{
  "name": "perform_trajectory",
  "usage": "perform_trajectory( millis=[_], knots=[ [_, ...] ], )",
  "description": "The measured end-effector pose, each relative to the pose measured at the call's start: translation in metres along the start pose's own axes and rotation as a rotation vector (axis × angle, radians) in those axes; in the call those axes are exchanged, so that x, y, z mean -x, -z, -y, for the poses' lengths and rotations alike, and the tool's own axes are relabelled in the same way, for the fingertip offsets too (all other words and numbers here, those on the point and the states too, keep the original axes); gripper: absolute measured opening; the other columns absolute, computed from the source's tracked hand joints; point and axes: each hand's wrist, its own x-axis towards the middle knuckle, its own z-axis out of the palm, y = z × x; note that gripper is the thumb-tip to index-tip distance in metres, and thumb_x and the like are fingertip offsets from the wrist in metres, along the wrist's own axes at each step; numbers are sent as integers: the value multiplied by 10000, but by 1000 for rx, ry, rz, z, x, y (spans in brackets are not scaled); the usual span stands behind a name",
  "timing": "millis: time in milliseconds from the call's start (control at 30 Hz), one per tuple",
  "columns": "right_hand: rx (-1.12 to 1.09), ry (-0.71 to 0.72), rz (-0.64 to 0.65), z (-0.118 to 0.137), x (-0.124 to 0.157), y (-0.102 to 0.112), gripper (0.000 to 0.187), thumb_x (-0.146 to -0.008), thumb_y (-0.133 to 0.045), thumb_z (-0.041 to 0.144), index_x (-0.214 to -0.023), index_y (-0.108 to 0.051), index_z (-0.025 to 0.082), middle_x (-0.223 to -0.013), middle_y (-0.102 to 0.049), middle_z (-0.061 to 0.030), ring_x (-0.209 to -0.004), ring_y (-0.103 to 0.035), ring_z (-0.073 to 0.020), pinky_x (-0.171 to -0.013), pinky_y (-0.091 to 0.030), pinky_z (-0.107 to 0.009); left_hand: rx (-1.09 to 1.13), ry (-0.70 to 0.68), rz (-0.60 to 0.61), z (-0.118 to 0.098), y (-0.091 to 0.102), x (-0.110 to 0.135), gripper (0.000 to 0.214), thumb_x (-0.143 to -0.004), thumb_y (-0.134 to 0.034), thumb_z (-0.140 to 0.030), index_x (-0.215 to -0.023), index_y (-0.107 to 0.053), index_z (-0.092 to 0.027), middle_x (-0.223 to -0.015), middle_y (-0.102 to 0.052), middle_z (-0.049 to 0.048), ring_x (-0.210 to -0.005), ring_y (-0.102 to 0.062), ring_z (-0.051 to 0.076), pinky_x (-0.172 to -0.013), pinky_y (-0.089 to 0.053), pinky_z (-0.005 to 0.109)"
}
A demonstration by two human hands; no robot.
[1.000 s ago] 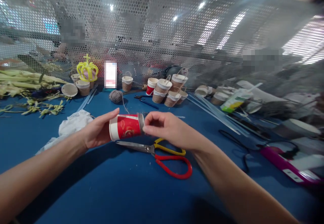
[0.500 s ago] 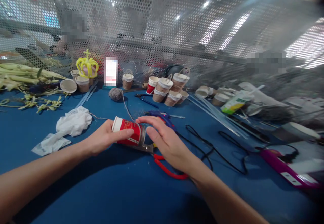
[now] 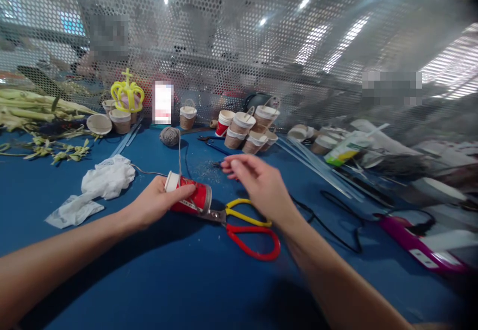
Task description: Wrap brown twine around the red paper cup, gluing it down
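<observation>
My left hand (image 3: 155,204) is closed around a red paper cup (image 3: 192,198) lying on its side on the blue table (image 3: 149,280), white rim to the left. A strand of grey twine (image 3: 179,153) runs from the cup up to a twine ball (image 3: 170,136). My right hand (image 3: 257,183) hovers just right of the cup with fingers loosely spread and nothing in them, somewhat blurred. Scissors with a yellow and a red handle (image 3: 246,225) lie under the cup's base, blades pointing left.
Twine-wrapped cups (image 3: 246,131) cluster at the back centre. Crumpled white tissue (image 3: 104,178) lies left, green leaves (image 3: 41,116) and a yellow crown (image 3: 127,93) far left. Clear sticks (image 3: 317,163), a black cord (image 3: 336,220) and a pink tool (image 3: 421,248) lie right. Perforated metal screen (image 3: 239,46) behind.
The left hand lowered the cup onto the scissors. The right hand let go of the cup's base and lifted up and to the right, fingers spreading.
</observation>
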Motion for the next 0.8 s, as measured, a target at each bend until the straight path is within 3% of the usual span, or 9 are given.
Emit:
perform_trajectory(
  millis=[33, 100, 233, 367, 433, 667, 800],
  knots=[
    [162, -73, -60, -8, -9, 8, 277, -851, -375, 351, -974, -528, 155, -939, -636, -82, -819, -602, -159, -726, -463, -273, 2, -6, -6, 0, 1, 0, 202, -694, -627, -323, -638, -648, -130, -557, -641, 6, -501, -530, 111, -517, -373, 200],
    [474, -229, -47, -26, -25, 22, 251, -839, -399, 305, -968, -539, 142, -949, -630, -94, -850, -590, -171, -746, -439, -269, 6, -14, -11, 1, 2, -1, 203, -698, -624, -322, -627, -649, -134, -572, -652, 13, -517, -545, 119, -530, -379, 205],
    [640, -384, 142, -60, -42, 28, 179, -713, -604, 277, -806, -610, 124, -797, -642, -100, -763, -603, -231, -676, -443, -301, 27, -19, -21, 3, 5, -3, 223, -694, -629, -347, -635, -660, -135, -596, -666, 25, -534, -563, 132, -543, -393, 218],
    [747, -463, 231, -74, -43, 15, 273, -805, -533, 285, -1033, -541, 136, -1043, -560, -87, -891, -559, -191, -747, -461, -354, 34, -13, -19, 4, 5, -3, 214, -696, -628, -351, -651, -670, -146, -624, -678, 21, -553, -569, 129, -560, -399, 217],
    [772, -501, 235, -74, -42, 11, 302, -840, -482, 290, -1109, -489, 154, -1108, -520, -77, -920, -545, -181, -759, -463, -386, 23, -19, -31, 3, 4, -2, 220, -700, -623, -350, -631, -667, -146, -599, -671, 18, -533, -558, 122, -550, -394, 214],
    [660, -575, 263, -76, -42, 21, 281, -838, -485, 296, -1088, -506, 169, -1097, -528, -63, -914, -547, -180, -754, -465, -372, 14, -41, -35, 0, 4, -1, 228, -699, -621, -351, -621, -666, -142, -588, -676, 26, -521, -562, 134, -538, -402, 217],
    [441, -511, 189, -66, -38, 27, 162, -771, -541, 255, -778, -599, 104, -748, -612, -58, -715, -579, -180, -634, -464, -303, 34, -56, -30, -1, 4, -1, 207, -706, -616, -328, -611, -663, -150, -581, -675, 25, -510, -561, 132, -522, -405, 211]
  ],
)
